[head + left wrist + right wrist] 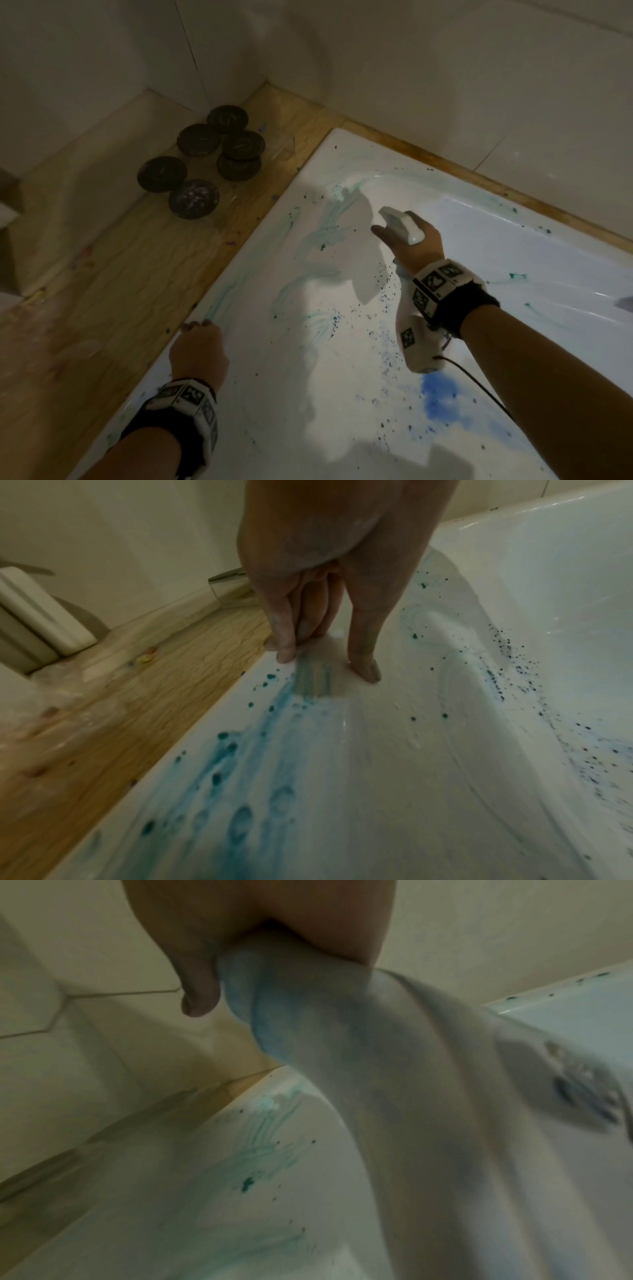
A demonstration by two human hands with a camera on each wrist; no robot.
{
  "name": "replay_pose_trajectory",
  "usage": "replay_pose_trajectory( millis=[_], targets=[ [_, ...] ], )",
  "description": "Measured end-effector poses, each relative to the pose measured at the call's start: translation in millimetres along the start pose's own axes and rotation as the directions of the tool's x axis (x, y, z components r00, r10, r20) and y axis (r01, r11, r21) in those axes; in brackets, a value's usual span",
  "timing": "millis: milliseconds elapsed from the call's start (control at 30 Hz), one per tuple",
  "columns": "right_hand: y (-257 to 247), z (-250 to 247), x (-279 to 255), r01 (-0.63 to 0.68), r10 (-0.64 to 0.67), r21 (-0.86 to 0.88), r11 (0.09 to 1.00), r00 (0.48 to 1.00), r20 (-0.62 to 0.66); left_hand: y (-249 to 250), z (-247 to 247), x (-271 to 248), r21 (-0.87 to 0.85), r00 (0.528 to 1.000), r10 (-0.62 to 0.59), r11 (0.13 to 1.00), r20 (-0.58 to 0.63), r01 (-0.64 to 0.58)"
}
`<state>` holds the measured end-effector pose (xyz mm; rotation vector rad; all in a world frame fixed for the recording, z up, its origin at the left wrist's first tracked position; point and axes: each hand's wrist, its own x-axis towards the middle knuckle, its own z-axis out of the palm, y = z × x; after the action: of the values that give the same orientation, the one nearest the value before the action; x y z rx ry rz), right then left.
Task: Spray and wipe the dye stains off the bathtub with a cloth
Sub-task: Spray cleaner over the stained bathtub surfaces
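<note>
Right hand (412, 240) clamps spray bottle (402, 224), nozzle aimed at teal smears (329, 226) just ahead; left hand (200, 349) braces tub rim (239, 274), fingers straight.

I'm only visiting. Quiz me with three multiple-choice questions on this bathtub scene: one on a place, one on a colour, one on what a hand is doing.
1. Where do the dark round discs lie? A in the tub; B on the wooden ledge; C on the wall.
2. The dye stains are: A red; B yellow; C blue-green.
3. The right hand: A grips a spray bottle; B lies flat; C holds a brush.
Answers: B, they sit on wood beside the bathtub; C, teal smears; A, fingers wrap its trigger head.
</note>
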<state>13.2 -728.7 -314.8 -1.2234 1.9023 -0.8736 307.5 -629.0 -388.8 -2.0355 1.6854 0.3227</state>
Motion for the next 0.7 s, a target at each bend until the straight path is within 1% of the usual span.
replay_pose_trajectory(
  millis=[67, 167, 233, 300, 333, 400, 467, 533, 600, 667, 700],
  targets=[
    [5.9, 3.8, -6.9, -0.024, 0.024, 0.034, 0.999, 1.0, 0.001, -0.2, 1.1, 0.7, 0.001, 1.0, 0.001, 1.0, 0.0, -0.001],
    [17.2, 7.2, -14.6, -0.103, 0.105, 0.108, 0.989, 0.994, -0.015, -1.8, 2.4, 2.9, -0.005, 1.0, 0.0, 1.0, 0.019, 0.0],
    [24.1, 8.6, -22.2, -0.064, 0.068, 0.12, 0.991, 0.997, -0.03, -2.8, 3.6, 6.0, -0.011, 0.999, 0.012, 1.0, 0.036, -0.012],
    [28.3, 8.6, -30.9, 0.025, -0.024, 0.088, 0.996, 1.0, -0.008, -3.1, 4.0, 8.3, -0.017, 0.998, 0.024, 1.0, 0.051, -0.023],
    [30.6, 9.2, -34.7, 0.048, -0.049, 0.076, 0.996, 0.999, 0.011, -2.9, 4.0, 9.0, -0.014, 0.998, 0.027, 1.0, 0.059, -0.027],
    [32.9, 11.0, -43.1, 0.013, -0.018, 0.13, 0.991, 0.999, 0.038, -2.1, 2.9, 7.5, -0.004, 0.998, 0.023, 1.0, 0.061, -0.023],
    [37.2, 12.9, -50.6, -0.006, 0.003, 0.207, 0.978, 1.0, 0.014, -1.3, 0.8, 4.3, 0.02, 0.999, 0.027, 0.999, 0.047, -0.028],
    [40.8, 15.0, -56.2, 0.022, -0.017, 0.21, 0.977, 1.0, -0.023, -1.0, 0.5, 2.2, 0.051, 0.999, 0.041, 0.998, 0.021, -0.042],
    [38.5, 16.2, -60.0, 0.03, -0.014, 0.222, 0.974, 0.997, -0.07, -0.5, -1.6, 0.6, 0.043, 0.999, 0.044, 0.998, 0.0, -0.044],
    [38.7, 17.1, -62.0, 0.004, 0.02, 0.223, 0.975, 0.994, -0.103, -1.6, -3.1, -2.1, 0.023, 0.999, 0.035, 0.999, -0.011, -0.035],
    [40.2, 17.6, -63.3, -0.029, 0.05, 0.206, 0.978, 0.994, -0.101, -3.1, -2.9, -5.1, 0.021, 0.999, 0.034, 0.999, -0.016, -0.034]
  ],
)
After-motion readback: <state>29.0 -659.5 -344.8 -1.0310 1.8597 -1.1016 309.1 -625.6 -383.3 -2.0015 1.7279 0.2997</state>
